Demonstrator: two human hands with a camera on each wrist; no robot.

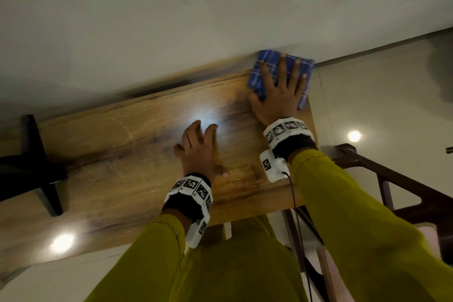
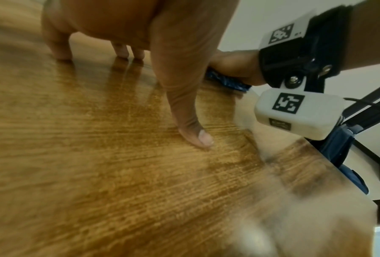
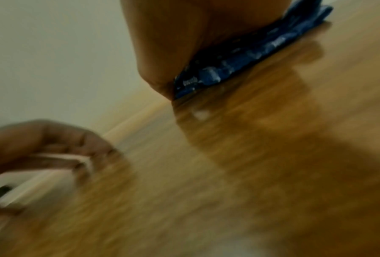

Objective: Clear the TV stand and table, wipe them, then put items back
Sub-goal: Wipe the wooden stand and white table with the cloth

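Note:
A folded blue checked cloth [image 1: 269, 64] lies at the far right corner of the wooden stand top [image 1: 122, 154], close to the wall. My right hand [image 1: 282, 86] presses flat on it with straight, spread fingers; the cloth's edge [image 3: 228, 66] shows under the palm in the right wrist view. My left hand [image 1: 198, 147] rests on the bare wood near the middle, propped on its fingertips [image 2: 61, 53] with the thumb [image 2: 197, 135] touching the surface. It holds nothing. The cloth [image 2: 226, 81] also shows behind the left thumb.
A black TV foot [image 1: 41, 167] stands on the stand at the left. A dark wooden chair frame [image 1: 392, 179] stands just past the stand's right end. A pale wall runs behind the stand. Ceiling lights reflect on the wood and the floor.

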